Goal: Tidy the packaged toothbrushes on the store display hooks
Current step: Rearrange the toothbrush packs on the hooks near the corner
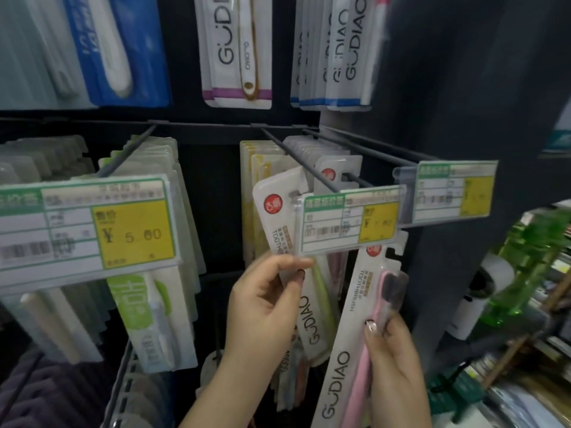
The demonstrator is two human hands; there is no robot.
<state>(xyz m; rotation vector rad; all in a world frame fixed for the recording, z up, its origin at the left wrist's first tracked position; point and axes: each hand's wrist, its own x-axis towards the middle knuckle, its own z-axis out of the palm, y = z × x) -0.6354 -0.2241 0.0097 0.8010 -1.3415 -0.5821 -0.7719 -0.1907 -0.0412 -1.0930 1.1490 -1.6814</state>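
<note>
**Two toothbrush packs in your hands at the middle hook**

You face a dark display panel (216, 186) hung with rows of metal hooks, in a shop aisle; a grey upright post (463, 118) closes the panel on the right, and cluttered shelves with a green bottle (525, 267) stand past it on the far right.

Count what hangs: three groups of packs in the upper row, and four hooks you can see in the lower row. Three price tags show on that lower row: a large one (92, 223) near left reading 5.00, a middle one (349, 220), and one (454, 193) further right.

Your left hand (262, 307) pinches the white toothbrush pack (287, 217) between thumb and forefinger, just under the middle price tag. That pack tilts left, its top slot at the tip of the middle hook (296, 159); the tag covers part of it, so you cannot tell whether it is threaded on.

Your right hand (392, 359) grips the pink toothbrush pack (355, 319), fingers curled round its right edge. It leans below the middle tag, its top behind the tag's lower edge.

More packs (268, 168) hang behind on the same hook. A wire basket (123, 387) sits near bottom left
</note>
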